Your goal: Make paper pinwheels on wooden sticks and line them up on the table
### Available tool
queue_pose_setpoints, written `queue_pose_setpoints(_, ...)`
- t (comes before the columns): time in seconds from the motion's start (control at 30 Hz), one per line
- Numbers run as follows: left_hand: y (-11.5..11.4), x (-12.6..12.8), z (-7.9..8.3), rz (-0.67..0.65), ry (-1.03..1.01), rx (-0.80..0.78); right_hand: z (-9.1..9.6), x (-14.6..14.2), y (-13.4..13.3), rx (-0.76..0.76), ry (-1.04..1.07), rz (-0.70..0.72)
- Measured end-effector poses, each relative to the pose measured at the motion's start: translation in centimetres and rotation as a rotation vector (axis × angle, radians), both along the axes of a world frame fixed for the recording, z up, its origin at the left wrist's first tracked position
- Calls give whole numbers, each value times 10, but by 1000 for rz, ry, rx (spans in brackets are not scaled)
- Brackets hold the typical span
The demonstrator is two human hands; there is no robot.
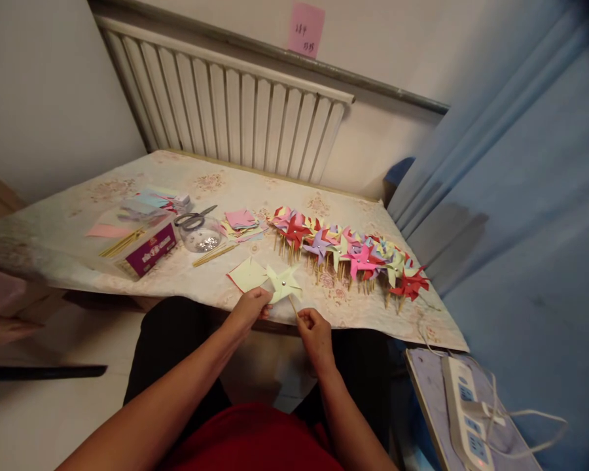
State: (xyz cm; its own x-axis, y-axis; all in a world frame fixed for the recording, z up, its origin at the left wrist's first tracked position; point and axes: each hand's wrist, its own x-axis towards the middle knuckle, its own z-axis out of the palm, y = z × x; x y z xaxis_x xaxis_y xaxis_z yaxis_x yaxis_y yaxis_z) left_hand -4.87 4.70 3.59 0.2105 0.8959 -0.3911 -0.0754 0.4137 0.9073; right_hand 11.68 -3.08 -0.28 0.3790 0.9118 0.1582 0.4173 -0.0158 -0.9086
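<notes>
A pale yellow-green paper pinwheel (283, 284) with a silver pin at its centre is held over the table's front edge. My left hand (251, 310) is closed on the left side of its paper blades. Lower down, the fingers of my right hand (316, 335) pinch its thin wooden stick (293, 304). Just left of the pinwheel lie square paper sheets (248, 275), pale green on top with a red edge showing beneath. To the right, several finished pinwheels (362, 259) in red, pink, purple and yellow lie in a long row with their sticks toward me.
Scissors (195, 218) rest on a clear bowl (207, 243) of small silver pins. A purple-fronted box (152, 251) holds sticks. Loose sticks (214, 254) and coloured paper pieces (241, 224) lie nearby. At the lower right is a power strip (466, 413) with cables.
</notes>
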Motion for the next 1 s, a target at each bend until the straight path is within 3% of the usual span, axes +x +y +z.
queue_pose_setpoints(0.6,-13,21,-1,-66,-43,-14,5,-4,-1,-14,55,22)
queue_pose_setpoints(0.77,-12,14,0,-79,-28,12,5,-3,-2,7,83,9)
queue_pose_setpoints(0.9,-2,-4,-3,73,65,126,3,1,-4,-24,98,6)
queue_pose_setpoints(1.0,8,-18,-5,118,173,314,1,3,-3,-42,124,11)
